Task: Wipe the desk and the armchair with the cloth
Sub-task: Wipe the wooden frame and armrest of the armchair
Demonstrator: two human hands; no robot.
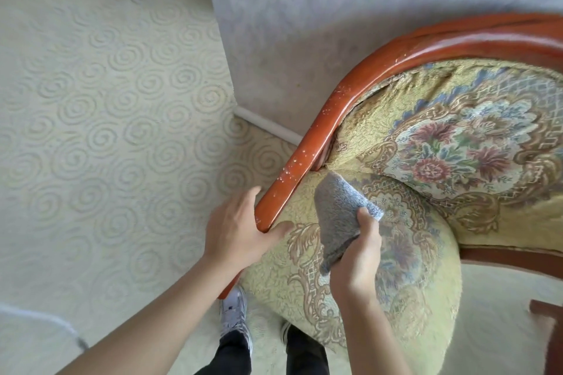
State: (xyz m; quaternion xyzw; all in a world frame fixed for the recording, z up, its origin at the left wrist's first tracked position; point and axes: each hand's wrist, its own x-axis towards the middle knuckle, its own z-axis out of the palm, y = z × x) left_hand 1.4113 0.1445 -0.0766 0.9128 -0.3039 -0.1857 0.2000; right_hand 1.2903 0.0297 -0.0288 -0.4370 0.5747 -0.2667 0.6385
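The armchair [426, 253] has yellow floral upholstery and a curved reddish wooden frame [320, 128] speckled with pale flecks. My left hand [234, 231] grips the lower end of that wooden arm, thumb on the inner side and fingers on the outer. My right hand [356, 256] holds a folded grey cloth [335, 216] over the left part of the seat cushion. The cloth's upper end reaches toward the spot where the wooden arm meets the upholstery. The desk is out of sight.
Cream carpet [106, 146] with a swirl pattern covers the floor to the left. A pale wall [304, 24] with a white skirting board stands behind the chair. My shoes [234, 313] are beside the seat's front. Another reddish wooden piece [548, 332] shows at the lower right edge.
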